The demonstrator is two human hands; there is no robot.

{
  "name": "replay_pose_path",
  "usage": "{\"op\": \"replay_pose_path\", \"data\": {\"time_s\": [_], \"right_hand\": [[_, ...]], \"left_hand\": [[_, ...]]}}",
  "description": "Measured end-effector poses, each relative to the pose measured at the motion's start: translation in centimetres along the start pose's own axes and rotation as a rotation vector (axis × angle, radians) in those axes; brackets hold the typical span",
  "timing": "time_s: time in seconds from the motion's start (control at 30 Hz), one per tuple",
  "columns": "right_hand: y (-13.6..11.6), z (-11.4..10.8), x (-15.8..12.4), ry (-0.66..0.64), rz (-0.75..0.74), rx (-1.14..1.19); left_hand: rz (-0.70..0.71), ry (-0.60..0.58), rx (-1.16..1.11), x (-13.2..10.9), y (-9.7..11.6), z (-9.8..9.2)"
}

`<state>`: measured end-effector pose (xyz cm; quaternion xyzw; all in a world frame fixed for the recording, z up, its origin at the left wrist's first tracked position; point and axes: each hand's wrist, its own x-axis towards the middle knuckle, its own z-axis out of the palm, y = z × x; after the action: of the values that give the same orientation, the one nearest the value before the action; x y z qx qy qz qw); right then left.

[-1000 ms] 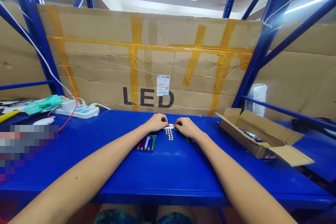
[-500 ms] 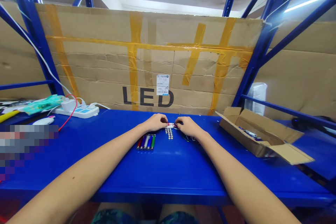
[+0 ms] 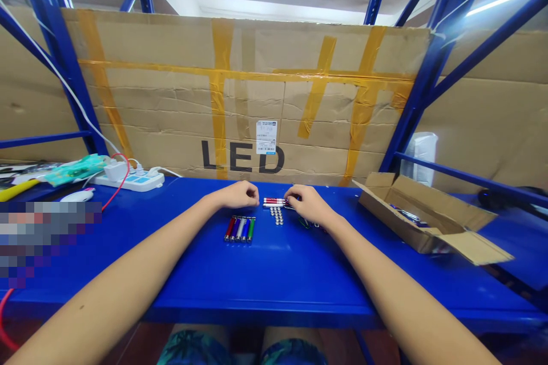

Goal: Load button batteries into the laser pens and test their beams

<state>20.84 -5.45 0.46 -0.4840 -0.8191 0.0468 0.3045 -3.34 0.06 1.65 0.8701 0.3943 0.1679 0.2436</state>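
On the blue table (image 3: pixel 274 274), a small red and silver pen light (image 3: pixel 274 202) is held at its right end by my right hand (image 3: pixel 309 205), fingers pinched on it. My left hand (image 3: pixel 238 195) rests a little left of it with fingers curled; nothing shows in it. Just below the pen light lies a cluster of small silver button cells (image 3: pixel 278 216). Left of those, a row of several coloured pen lights (image 3: pixel 240 228) lies side by side. Dark small items (image 3: pixel 309 223) lie under my right wrist, partly hidden.
An open cardboard box (image 3: pixel 428 219) with items inside stands at the right. A white power strip (image 3: pixel 131 181) with a red wire, a white mouse (image 3: pixel 80 196) and green packaging (image 3: pixel 75 169) lie at the left. A taped cardboard sheet (image 3: pixel 244 91) marked LED backs the table.
My left hand has let go of the red pen light and drawn a little to the left. My right hand still holds its right end.
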Motion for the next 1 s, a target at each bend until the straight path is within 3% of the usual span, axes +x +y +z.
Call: {"op": "replay_pose_path", "data": {"time_s": [0.1, 0.23, 0.47, 0.9, 1.0], "right_hand": [[-2.9, 0.0, -1.2, -0.068, -0.151, 0.098], [-5.8, 0.9, -2.4, -0.232, -0.309, 0.17], [-5.5, 2.2, -2.3, -0.357, -0.305, 0.134], [-6.9, 1.9, -2.4, -0.256, -0.221, -0.093], [-7.0, 1.9, -2.6, -0.283, -0.208, -0.118]], "left_hand": [[-0.025, -0.187, -0.019, -0.9, 0.1, -1.2], [-0.026, -0.26, -0.002, -1.0, 0.2, -1.2], [-0.036, -0.244, -0.007, -0.8, 0.1, -0.6], [-0.056, -0.145, 0.103, -0.6, 1.2, 0.3], [-0.04, -0.125, 0.184, -0.7, 1.7, 0.5]]}}
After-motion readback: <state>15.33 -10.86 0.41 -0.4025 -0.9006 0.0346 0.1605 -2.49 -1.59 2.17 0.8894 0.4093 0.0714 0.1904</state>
